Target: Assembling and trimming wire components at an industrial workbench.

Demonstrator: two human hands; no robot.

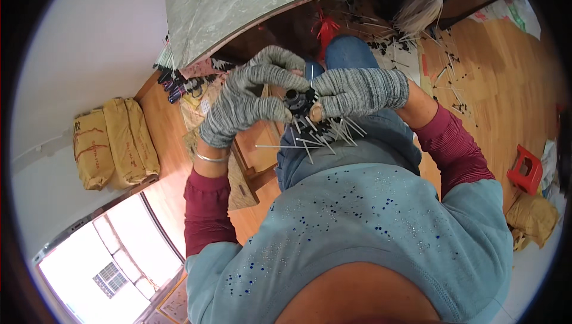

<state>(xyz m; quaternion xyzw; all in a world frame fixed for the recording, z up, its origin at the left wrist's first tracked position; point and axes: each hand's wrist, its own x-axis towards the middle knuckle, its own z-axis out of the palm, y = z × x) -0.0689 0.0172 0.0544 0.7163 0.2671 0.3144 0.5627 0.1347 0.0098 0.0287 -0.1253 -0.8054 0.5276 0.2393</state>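
My left hand (250, 88), in a grey striped knit glove with bare fingertips, curves round a small black round part (293, 96); its thumb and forefinger are on the part's near left side and top. From the other side my right hand (357, 91), gloved alike, grips the same part, its thumb tip pressed close below. Both hands are closed. On my lap, just under the hands, lies a heap of black pieces and thin white sticks (322, 139), pointing in several directions. The fingers hide part of the black part, so its exact kind cannot be made out.
A grey stone-look table (238, 17) stands ahead, with black pieces at its far left. Black pieces and white sticks litter the wooden floor (482, 79). A pale fibre bundle (420, 11) hangs under the table edge. Brown sacks (128, 139) are left; a red stool (525, 169) stands right.
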